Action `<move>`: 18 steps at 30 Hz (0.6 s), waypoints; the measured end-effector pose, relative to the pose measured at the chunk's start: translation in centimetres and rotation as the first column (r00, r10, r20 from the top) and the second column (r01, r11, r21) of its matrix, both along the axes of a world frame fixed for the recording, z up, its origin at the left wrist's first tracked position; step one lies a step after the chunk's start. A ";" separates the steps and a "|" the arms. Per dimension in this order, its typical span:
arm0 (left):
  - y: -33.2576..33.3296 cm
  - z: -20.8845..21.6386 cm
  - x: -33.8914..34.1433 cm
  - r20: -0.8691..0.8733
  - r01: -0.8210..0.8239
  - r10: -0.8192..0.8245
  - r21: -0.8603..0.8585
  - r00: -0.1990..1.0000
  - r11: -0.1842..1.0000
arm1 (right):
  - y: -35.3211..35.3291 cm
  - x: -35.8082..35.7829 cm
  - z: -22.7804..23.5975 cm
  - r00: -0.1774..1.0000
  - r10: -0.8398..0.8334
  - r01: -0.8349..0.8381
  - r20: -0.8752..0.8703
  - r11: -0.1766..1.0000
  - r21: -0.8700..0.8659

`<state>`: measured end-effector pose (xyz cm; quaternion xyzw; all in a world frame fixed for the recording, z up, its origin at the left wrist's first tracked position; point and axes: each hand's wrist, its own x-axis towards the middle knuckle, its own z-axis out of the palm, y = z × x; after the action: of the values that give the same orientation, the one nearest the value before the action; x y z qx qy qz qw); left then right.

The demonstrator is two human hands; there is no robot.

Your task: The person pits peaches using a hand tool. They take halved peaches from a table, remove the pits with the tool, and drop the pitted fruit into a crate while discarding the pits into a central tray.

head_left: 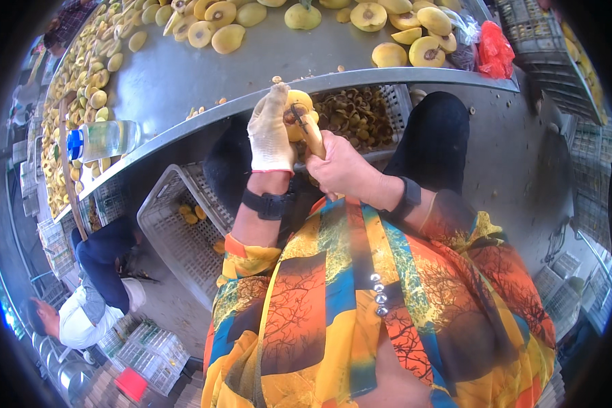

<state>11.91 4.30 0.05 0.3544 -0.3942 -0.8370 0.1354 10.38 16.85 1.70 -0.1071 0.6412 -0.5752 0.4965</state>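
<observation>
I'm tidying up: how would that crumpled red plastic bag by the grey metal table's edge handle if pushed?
The crumpled red plastic bag would probably fold floppily, given its thin-looking, wrinkled film. Near the edge of the grey metal table, it might slip off.

This looks like a workshop for fruit. Lots of round yellow cut fruit [228,39] lie on a big shiny grey metal table [170,78]. Pale plastic crates with little holes [153,355] stand around, and another person in a white top [87,319] is near the table.
</observation>
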 end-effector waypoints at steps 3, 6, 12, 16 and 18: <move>0.7 -0.2 0.4 -0.098 -0.006 -0.010 -0.167 0.995 0.986 | -0.4 0.3 2.0 0.968 -0.081 0.069 0.239 0.996 0.058; 1.4 -0.4 0.2 -0.110 -0.066 0.041 -0.233 0.993 0.970 | -0.6 0.3 3.1 0.906 -0.142 0.102 0.398 0.988 0.120; -0.3 -1.4 0.4 -0.088 0.221 -0.203 0.371 0.975 0.902 | -0.5 0.9 3.1 0.938 -0.100 0.080 0.332 0.994 0.073; 0.3 -0.2 0.5 -0.041 0.027 -0.019 0.223 0.999 0.974 | -0.5 0.5 3.0 0.963 -0.079 0.059 0.259 0.995 0.083; 0.5 0.2 0.6 -0.013 -0.043 0.045 0.155 0.999 0.987 | -0.6 0.3 2.2 0.968 -0.065 0.048 0.244 0.996 0.074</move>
<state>12.52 4.76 0.29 0.3657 -0.3189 -0.8648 0.1291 10.70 16.28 3.87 0.0002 0.5965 -0.5760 0.5589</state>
